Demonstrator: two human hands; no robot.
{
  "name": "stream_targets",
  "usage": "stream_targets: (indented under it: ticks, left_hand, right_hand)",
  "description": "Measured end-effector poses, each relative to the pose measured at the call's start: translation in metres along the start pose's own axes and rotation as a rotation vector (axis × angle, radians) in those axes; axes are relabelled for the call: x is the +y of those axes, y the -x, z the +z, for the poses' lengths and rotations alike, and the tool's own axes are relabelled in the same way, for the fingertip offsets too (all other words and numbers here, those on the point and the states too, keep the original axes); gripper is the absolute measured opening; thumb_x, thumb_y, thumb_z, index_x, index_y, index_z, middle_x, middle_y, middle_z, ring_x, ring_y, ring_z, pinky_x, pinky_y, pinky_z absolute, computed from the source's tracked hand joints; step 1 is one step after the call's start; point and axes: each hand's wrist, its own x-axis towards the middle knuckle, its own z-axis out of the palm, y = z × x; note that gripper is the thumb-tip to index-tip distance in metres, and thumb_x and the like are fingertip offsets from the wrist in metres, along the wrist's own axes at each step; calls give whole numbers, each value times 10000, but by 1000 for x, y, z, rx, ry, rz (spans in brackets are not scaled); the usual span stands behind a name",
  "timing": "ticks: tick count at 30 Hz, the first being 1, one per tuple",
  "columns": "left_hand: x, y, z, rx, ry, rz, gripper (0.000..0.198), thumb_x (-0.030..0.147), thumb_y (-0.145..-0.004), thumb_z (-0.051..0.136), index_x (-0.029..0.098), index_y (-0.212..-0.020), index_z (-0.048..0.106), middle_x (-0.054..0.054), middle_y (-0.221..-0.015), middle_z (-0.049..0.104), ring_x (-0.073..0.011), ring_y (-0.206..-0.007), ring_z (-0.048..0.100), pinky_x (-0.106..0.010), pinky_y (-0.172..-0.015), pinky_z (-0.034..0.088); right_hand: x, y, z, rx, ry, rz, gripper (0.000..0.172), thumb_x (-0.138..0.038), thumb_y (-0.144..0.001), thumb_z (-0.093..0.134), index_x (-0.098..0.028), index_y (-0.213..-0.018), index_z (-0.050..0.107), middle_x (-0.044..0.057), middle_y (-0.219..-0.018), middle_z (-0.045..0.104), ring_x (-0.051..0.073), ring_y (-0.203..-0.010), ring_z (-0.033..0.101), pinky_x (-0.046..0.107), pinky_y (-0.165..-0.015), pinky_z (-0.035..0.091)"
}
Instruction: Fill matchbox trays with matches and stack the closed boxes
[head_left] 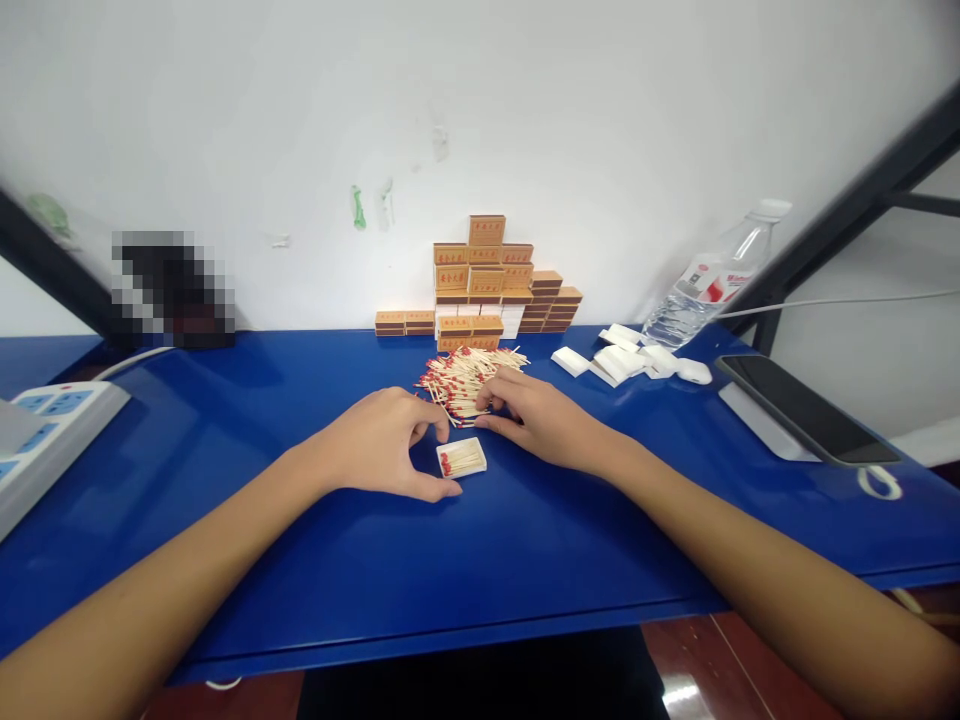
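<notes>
A small white matchbox tray point(480, 463) lies on the blue table, partly filled with red-tipped matches. My left hand point(386, 445) curves around its left end, thumb along the near edge and forefinger at the far edge, loosely closed on it. Just beyond the tray is a heap of loose red-headed matches point(455, 380). My right hand point(529, 415) reaches into the heap's right side, with fingers curled and thumb bent toward them at a few matches. The fingers partly hide what is between them.
Orange-brown matchboxes point(486, 278) are stacked against the wall behind the heap. Several white trays point(619, 362) lie to the right, near a tilted water bottle point(709, 285) and a phone point(802, 405). A power strip point(67, 440) sits at the left.
</notes>
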Motion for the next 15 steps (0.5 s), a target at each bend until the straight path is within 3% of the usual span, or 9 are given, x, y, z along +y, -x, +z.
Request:
stream_targets:
  ticks: [3,15]
  left_hand:
    - [2,0,1,-14,-12,7,362,518,-693,845,198,-810,721,60,-587,538,-95,-500,431,-260,-525,311]
    - [4,-2,2,0,-36,12,260,443,-751,794,196,-779,717,47,-586,567,-101,-513,479,-261,-525,324]
  right_hand:
    - [0,-1,1,-2,1,2,108,-309,-1029,632,-213,-1077,622,51,-1031,593,188,-882,569,318,-790,441]
    - [6,2,-6,-82,1,41,150,-316,-1047,591,-200,-952,599,57,-983,593,195,-854,562,329,-762,450]
